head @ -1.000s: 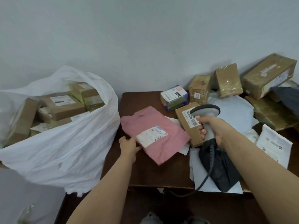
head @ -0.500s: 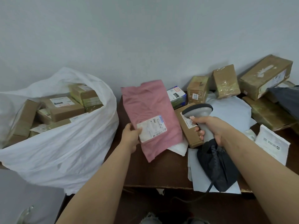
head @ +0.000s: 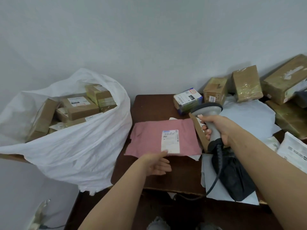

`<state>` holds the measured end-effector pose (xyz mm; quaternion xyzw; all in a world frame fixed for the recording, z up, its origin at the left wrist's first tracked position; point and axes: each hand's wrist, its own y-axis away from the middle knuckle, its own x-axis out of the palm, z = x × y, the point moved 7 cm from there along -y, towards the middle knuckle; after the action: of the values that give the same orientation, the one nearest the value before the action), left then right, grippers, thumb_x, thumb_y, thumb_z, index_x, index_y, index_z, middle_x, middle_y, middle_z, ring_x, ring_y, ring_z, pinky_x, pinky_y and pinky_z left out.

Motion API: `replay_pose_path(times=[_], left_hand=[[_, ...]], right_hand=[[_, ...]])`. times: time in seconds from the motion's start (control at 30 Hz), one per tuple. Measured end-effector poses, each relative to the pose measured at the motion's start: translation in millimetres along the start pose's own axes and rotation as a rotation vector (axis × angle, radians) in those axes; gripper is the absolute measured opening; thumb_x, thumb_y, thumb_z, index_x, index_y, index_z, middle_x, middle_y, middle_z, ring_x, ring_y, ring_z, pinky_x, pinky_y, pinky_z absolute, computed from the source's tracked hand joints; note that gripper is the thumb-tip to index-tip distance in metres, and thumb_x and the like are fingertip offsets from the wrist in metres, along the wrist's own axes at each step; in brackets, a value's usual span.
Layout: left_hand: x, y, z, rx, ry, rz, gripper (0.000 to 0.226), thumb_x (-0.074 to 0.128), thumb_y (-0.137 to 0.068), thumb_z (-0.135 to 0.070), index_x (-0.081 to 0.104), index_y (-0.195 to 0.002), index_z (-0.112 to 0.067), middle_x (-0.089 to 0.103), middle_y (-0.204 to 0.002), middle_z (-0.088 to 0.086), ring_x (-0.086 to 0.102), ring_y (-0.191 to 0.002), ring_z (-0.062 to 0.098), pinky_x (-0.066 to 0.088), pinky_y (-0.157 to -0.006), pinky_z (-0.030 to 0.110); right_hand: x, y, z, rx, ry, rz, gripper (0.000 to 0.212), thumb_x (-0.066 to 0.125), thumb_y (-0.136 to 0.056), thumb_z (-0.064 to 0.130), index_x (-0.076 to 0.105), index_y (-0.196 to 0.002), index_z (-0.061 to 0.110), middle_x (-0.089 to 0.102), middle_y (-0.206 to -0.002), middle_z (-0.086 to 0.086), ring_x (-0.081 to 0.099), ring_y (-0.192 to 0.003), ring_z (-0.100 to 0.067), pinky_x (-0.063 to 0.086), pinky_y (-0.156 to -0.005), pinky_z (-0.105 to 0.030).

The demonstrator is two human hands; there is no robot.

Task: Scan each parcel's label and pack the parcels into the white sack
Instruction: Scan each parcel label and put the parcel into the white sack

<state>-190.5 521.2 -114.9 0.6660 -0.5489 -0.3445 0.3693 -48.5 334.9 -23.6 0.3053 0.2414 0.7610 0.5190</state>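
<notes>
A pink mailer parcel (head: 149,138) is level over the dark wooden table (head: 149,107), its white label (head: 170,141) facing up. My left hand (head: 156,163) pinches its near edge, thumb on top beside the label and fingers underneath. My right hand (head: 216,127) grips the grey barcode scanner (head: 207,108) just right of the parcel, its head above the parcel's right end. The white sack (head: 74,146) stands open at the left, holding several brown boxes (head: 79,107).
At the back right lie a small blue-and-white box (head: 187,100) and brown cartons (head: 215,90) (head: 247,83) (head: 285,78). A pale grey mailer (head: 249,117), a black bag (head: 235,176) under the scanner cable and a white mailer (head: 294,150) cover the table's right side.
My left hand lifted the pink parcel off the table, stood it upright, then turned it flat with the label up. The scanner stayed beside it in my right hand.
</notes>
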Motion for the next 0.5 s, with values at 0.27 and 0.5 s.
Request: replay_pose_path(times=[0.27,0.5], left_hand=[[-83.7,-22.3,-13.8,0.165,-0.435,-0.742,0.096,0.068,-0.076,-0.062,0.031,-0.145,-0.007,0.036,-0.145,0.022,0.039,-0.132,0.038,0.035,-0.109,0.047],[-70.5,-58.9,-2.2,-0.037,-0.442,-0.646,0.145,0.078,-0.055,-0.072,-0.004,-0.152,-0.001,0.009,-0.158,0.025,0.015,-0.146,0.042,0.019,-0.118,0.054]], right_hand=[[-1.5,-20.2,-21.9,0.100,0.053,0.000,0.022,0.068,-0.089,0.027,0.056,-0.080,0.012,0.049,-0.060,-0.002,0.039,-0.036,-0.010,0.034,-0.035,-0.019],[-9.1,-30.0,-42.0,0.139,0.067,-0.045,0.020,0.068,-0.090,0.022,0.053,-0.082,0.011,0.050,-0.058,-0.003,0.039,-0.034,-0.010,0.035,-0.033,-0.019]])
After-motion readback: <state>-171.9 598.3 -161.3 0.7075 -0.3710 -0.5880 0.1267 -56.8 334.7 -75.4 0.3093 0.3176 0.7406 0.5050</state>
